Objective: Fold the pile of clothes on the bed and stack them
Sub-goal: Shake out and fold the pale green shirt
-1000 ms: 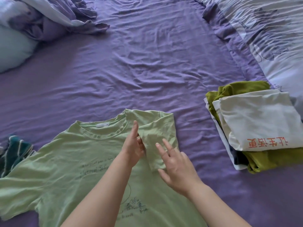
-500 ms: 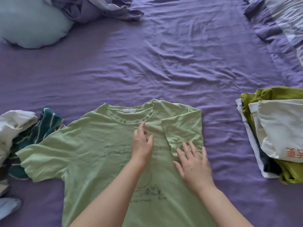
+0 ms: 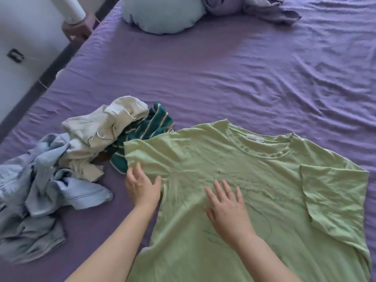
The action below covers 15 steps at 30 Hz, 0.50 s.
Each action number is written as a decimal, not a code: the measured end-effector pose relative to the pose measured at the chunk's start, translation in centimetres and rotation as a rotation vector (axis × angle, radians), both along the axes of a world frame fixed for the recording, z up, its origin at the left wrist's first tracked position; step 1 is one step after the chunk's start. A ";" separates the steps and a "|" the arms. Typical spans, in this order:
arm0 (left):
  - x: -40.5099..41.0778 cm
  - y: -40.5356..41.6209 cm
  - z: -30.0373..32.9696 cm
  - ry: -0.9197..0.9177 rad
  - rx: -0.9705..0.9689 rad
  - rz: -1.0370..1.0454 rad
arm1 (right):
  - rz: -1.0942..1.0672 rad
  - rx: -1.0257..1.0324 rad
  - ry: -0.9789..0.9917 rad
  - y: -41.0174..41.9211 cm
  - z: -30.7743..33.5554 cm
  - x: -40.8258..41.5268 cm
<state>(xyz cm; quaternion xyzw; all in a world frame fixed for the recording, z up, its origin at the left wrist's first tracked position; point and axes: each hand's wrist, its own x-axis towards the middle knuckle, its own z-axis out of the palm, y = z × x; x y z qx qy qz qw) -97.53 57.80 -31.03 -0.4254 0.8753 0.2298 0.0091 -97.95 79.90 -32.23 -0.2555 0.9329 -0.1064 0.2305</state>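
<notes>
One green T-shirt [image 3: 234,180], soft and wrinkled, is spread face up on the purple bed [image 3: 223,78], its right sleeve folded inward. It is touched at the other sleeve by the left hand [image 3: 142,188] and pressed flat by the right hand [image 3: 227,210], fingers straight. Three crumpled garments [image 3: 81,151] are heaped just beside it.

This was a home bedroom. A bed [image 3: 223,68] with a wrinkled purple sheet filled most of the frame, a pale blue pillow [image 3: 162,15] and bunched bedding [image 3: 250,7] lay at the top, loose clothes [image 3: 81,151] sat at lower left, and white furniture [image 3: 24,47] stood at upper left.
</notes>
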 end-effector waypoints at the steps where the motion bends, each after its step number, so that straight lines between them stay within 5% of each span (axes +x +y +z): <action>1: -0.2 -1.3 0.0 0.020 -0.004 0.017 | 0.005 -0.008 0.010 -1.4 -0.3 -0.3; 11: -3.9 -7.8 -0.3 0.096 0.334 0.199 | 0.007 0.026 0.027 -12.8 -2.3 -4.4; 15: -2.8 -6.8 0.2 0.194 0.347 0.107 | -0.172 0.074 0.037 -12.7 -2.4 -4.6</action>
